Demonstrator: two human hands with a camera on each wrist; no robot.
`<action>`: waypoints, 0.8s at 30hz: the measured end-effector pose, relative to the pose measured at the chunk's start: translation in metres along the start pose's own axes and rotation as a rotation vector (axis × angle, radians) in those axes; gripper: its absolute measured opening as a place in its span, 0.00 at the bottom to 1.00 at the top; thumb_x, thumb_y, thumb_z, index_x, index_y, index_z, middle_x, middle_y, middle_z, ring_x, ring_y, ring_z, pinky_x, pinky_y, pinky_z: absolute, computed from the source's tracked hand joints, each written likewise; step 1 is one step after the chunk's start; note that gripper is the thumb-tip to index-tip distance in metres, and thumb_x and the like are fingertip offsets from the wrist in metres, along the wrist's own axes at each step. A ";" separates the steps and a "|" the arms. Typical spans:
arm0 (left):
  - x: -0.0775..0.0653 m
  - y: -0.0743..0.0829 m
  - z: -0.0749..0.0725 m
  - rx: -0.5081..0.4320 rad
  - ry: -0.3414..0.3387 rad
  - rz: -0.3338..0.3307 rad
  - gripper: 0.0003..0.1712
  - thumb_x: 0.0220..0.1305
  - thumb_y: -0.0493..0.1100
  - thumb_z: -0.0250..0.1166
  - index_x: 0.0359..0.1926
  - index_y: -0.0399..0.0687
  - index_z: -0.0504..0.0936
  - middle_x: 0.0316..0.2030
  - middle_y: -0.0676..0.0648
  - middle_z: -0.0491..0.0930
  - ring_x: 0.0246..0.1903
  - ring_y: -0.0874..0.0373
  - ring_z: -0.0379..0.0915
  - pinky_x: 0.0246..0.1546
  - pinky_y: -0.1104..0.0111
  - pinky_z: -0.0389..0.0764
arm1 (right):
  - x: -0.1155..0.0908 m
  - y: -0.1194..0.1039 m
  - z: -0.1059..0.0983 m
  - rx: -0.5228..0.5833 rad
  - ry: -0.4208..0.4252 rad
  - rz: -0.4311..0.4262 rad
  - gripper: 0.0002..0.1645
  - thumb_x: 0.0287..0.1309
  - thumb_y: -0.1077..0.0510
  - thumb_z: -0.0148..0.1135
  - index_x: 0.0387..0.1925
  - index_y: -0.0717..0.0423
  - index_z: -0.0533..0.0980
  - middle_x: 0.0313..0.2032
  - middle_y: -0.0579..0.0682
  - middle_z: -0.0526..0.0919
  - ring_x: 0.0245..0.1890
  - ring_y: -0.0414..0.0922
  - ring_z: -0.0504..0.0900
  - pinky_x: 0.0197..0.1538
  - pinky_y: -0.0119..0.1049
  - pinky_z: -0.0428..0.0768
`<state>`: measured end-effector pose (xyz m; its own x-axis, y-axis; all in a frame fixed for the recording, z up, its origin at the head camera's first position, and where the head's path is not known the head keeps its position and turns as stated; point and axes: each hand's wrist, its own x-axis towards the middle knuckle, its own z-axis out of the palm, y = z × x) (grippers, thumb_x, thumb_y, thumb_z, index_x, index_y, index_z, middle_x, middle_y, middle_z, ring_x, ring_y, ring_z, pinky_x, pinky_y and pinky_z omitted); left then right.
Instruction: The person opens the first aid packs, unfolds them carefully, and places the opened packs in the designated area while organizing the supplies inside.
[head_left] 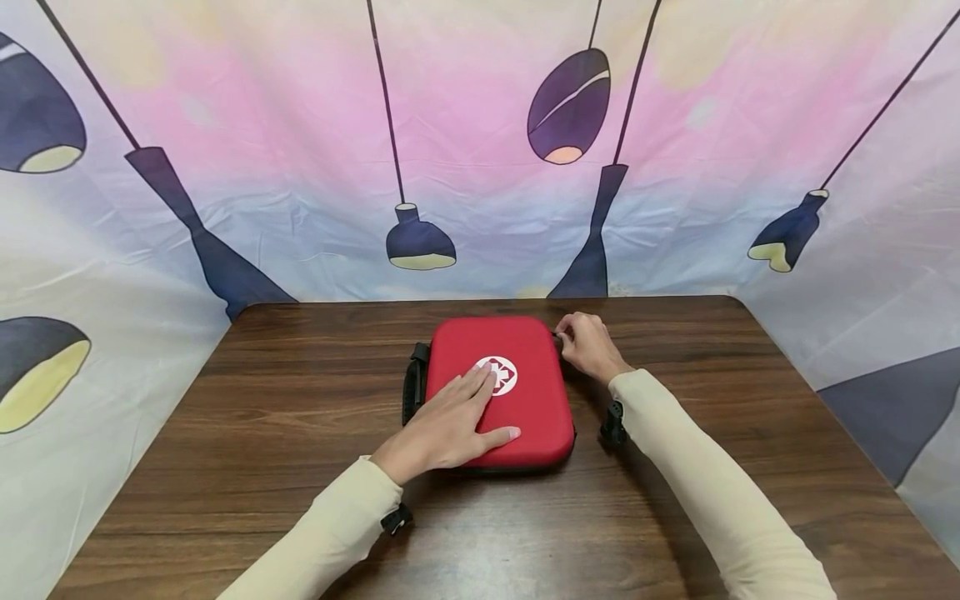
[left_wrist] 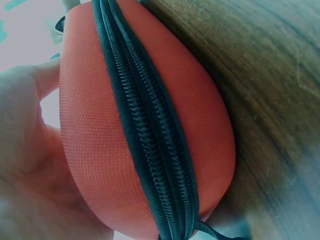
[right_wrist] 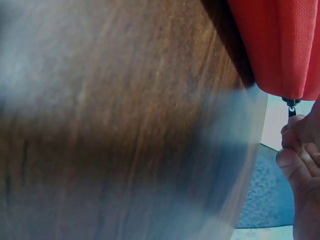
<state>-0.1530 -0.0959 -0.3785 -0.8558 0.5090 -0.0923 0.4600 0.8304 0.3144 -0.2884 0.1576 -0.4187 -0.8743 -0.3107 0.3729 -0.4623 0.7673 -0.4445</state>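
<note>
A red first-aid case (head_left: pixel 528 412) with a white round emblem lies flat on the table. My left hand (head_left: pixel 448 421) rests on its lid with fingers spread and straight. In the left wrist view, a black zipper (left_wrist: pixel 145 130) runs along the case's side, and a thin black cord (left_wrist: pixel 215 232) sticks out near its lower end. At the case's far right corner, my right hand (head_left: pixel 591 344) pinches a small black zipper pull (right_wrist: pixel 292 111) between thumb and finger. The right wrist view shows that pull hanging from the case's edge.
The case has a black carry handle (head_left: pixel 415 383) on its left side. Beneath everything is a dark wood-grain table (head_left: pixel 300 400). A cloth backdrop (head_left: pixel 480 167) printed with lamps hangs behind the far edge and along both sides.
</note>
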 end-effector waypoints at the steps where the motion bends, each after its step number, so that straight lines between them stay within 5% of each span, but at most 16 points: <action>1: 0.000 0.000 0.000 -0.003 0.000 0.002 0.54 0.59 0.74 0.48 0.73 0.44 0.48 0.74 0.47 0.43 0.72 0.55 0.36 0.71 0.61 0.43 | -0.001 0.000 -0.001 -0.005 0.000 -0.003 0.06 0.56 0.68 0.58 0.32 0.62 0.81 0.33 0.55 0.82 0.32 0.49 0.80 0.36 0.42 0.79; 24: 0.005 -0.003 -0.002 -0.023 0.025 -0.006 0.54 0.58 0.74 0.51 0.73 0.44 0.51 0.73 0.48 0.45 0.72 0.55 0.38 0.71 0.62 0.44 | -0.019 0.000 -0.005 0.022 -0.001 0.007 0.06 0.55 0.69 0.59 0.31 0.62 0.81 0.32 0.54 0.84 0.33 0.48 0.82 0.37 0.43 0.80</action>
<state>-0.1595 -0.0961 -0.3783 -0.8642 0.4982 -0.0710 0.4495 0.8277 0.3360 -0.2706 0.1665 -0.4214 -0.8778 -0.3059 0.3686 -0.4591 0.7567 -0.4654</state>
